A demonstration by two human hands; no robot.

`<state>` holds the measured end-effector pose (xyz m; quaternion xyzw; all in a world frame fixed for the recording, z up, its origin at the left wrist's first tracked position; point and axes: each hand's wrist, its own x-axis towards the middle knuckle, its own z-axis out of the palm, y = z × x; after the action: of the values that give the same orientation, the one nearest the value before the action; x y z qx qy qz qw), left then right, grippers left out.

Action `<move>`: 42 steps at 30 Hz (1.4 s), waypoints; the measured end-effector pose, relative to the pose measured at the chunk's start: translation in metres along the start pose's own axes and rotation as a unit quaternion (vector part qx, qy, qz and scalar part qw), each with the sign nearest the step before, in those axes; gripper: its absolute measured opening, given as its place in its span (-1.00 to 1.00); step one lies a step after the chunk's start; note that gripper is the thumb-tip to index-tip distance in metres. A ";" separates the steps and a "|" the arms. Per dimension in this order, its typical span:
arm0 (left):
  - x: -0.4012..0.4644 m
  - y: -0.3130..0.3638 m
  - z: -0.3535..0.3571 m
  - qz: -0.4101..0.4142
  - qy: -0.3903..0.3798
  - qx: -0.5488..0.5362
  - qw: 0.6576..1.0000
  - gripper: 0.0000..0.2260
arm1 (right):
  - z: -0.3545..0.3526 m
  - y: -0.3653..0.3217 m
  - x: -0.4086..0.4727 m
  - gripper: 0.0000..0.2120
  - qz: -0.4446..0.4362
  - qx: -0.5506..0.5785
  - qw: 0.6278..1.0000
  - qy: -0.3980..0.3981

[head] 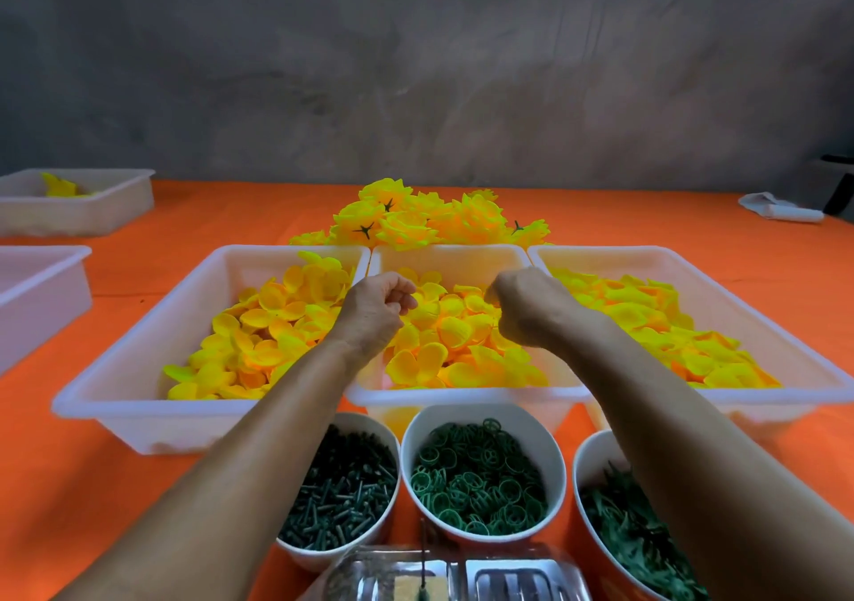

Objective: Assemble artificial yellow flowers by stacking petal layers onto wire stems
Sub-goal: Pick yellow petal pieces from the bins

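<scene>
Three white trays hold loose yellow petal layers: a left tray (115, 415), a middle tray (462, 398) and a right tray (813, 355). Both hands hover over the middle tray's petals (455, 332). My left hand (376, 309) has its fingers curled, thumb against forefinger, and nothing shows between them. My right hand (531, 307) turns its back to the camera with the fingers curled down toward the petals; what they touch is hidden. A pile of finished yellow flowers (416, 221) lies behind the trays. No wire stem is visible in either hand.
In front stand three white bowls: dark green pegs (342, 494), green rings (476, 475) and green leafy pieces (633, 536). A clear and metal container (462, 577) sits at the near edge. Two more white trays (41, 295) (78, 212) sit at left, a white object (781, 212) far right.
</scene>
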<state>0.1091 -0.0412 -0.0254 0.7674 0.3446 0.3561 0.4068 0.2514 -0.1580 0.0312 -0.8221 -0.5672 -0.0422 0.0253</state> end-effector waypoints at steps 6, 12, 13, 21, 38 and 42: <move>0.001 0.000 -0.001 -0.002 0.033 -0.023 0.999 -0.69 | 0.022 -0.024 0.019 -0.71 -0.005 0.136 0.991 0.003; 0.004 0.001 -0.002 -0.011 0.048 -0.048 0.998 -0.69 | 0.043 -0.034 0.029 -0.75 0.040 0.221 0.971 0.078; 0.005 0.002 -0.002 -0.013 0.053 -0.055 0.997 -0.69 | 0.045 -0.036 0.030 -0.73 0.051 0.235 0.967 0.088; 0.006 0.000 0.000 -0.012 0.057 -0.051 0.997 -0.71 | 0.058 -0.038 0.052 -0.76 0.111 0.292 0.950 0.030; -0.005 0.009 -0.005 0.004 0.002 -0.120 0.993 -0.88 | 0.041 0.005 0.016 -0.97 -0.001 0.695 0.712 -0.104; -0.006 0.009 -0.007 0.022 -0.016 -0.141 0.990 -0.84 | 0.045 0.002 0.017 -0.93 0.003 0.661 0.747 -0.064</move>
<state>0.1020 -0.0477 -0.0158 0.7152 0.2676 0.3977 0.5087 0.2607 -0.1388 -0.0116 -0.6020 -0.4510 0.3961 0.5267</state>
